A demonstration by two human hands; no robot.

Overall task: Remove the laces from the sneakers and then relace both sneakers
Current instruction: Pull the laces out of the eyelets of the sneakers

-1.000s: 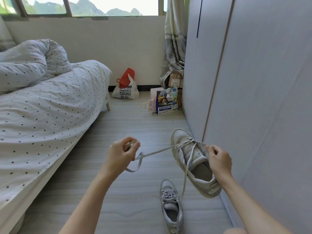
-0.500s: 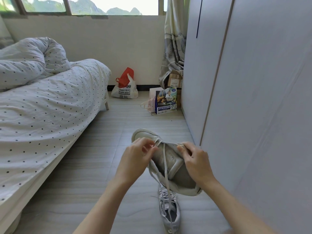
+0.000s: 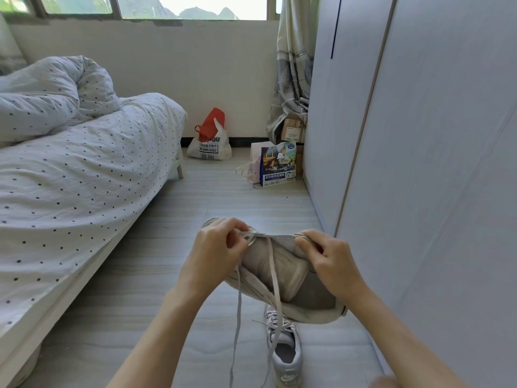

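1. Holding the sneaker (image 3: pixel 282 271) up over the floor, my left hand (image 3: pixel 212 256) and right hand (image 3: pixel 333 261) each pinch its lace (image 3: pixel 272 264) at the toe-end eyelets.
2. Lacing looks underway; the second sneaker (image 3: pixel 285 354) lies below, laced.
3. Next: work the lace ends through further eyelets.

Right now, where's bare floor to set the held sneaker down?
Bare floor between the bed and the hands. More ahead, before the cat food bag. Crowded below: second sneaker and dangling lace.

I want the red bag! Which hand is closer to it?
Left. The left hand is below the red bag, slightly right; the right hand is farther right.
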